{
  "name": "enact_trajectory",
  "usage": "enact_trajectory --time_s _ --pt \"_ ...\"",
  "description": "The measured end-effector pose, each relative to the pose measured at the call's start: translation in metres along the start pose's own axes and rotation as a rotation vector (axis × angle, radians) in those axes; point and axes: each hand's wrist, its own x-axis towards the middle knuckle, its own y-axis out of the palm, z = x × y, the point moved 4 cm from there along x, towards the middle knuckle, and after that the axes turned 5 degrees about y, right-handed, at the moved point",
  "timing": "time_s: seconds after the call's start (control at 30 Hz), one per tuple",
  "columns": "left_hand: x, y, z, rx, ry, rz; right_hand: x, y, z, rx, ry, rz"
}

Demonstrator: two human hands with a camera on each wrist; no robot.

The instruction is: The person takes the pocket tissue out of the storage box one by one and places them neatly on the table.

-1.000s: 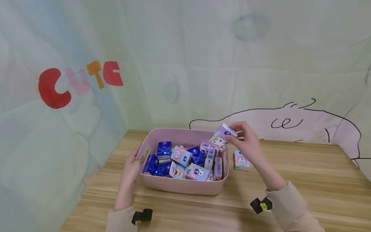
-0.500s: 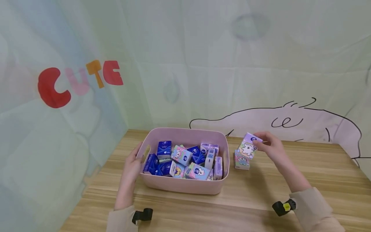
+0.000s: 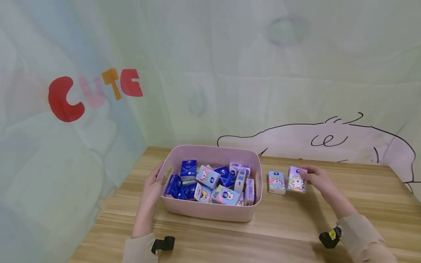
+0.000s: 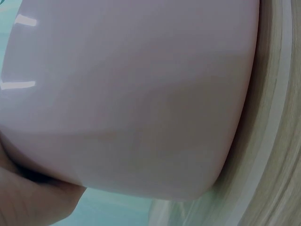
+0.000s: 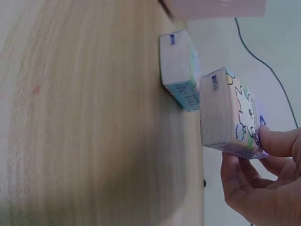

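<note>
- Head view: the right hand (image 3: 317,178) pinches the lilac tissue pack (image 3: 297,180) by its far right corner, thumb on the printed face, just to the right of the blue tissue pack (image 3: 276,182) on the table (image 3: 279,226). A narrow gap shows between the two.
- The left hand (image 3: 152,190) grips the left end of the pink basket (image 3: 210,212) at its handle, fingers partly hidden; inside lie mixed packs (image 3: 227,195) in a jumble.
- The step in hand appears to be setting the lilac tissue pack down beside its neighbour.
- Left wrist view: the basket wall fills most of the picture; only a cut-off part of the hand shows against it, so finger closure cannot be told here.
- Right wrist view: thumb above and fingers below close on one end of the pack, which seems just clear of the wood.
- The next move likely calls for lowering it flat, then loosening the pinch without nudging the blue one.
</note>
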Motion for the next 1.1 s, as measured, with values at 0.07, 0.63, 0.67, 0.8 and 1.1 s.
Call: enact_trajectory --time_s 0.07,0.63,0.67,0.8,1.1 --pt "0.000 0.000 0.001 -0.006 -0.001 0.000 0.004 0.001 -0.003 -0.026 0.005 0.004" --pt "0.000 0.003 0.002 -0.012 0.004 0.004 0.022 0.009 -0.017 -0.119 -0.015 -0.003" --pt "0.000 0.003 0.003 -0.017 0.005 0.004 0.022 0.010 -0.017 -0.114 -0.014 0.002" --pt "0.001 0.003 0.003 -0.025 0.009 0.003 0.024 0.013 -0.018 -0.107 -0.021 0.018" --pt "0.000 0.001 0.002 0.008 -0.007 0.000 0.029 0.017 -0.022 -0.175 -0.065 -0.004"
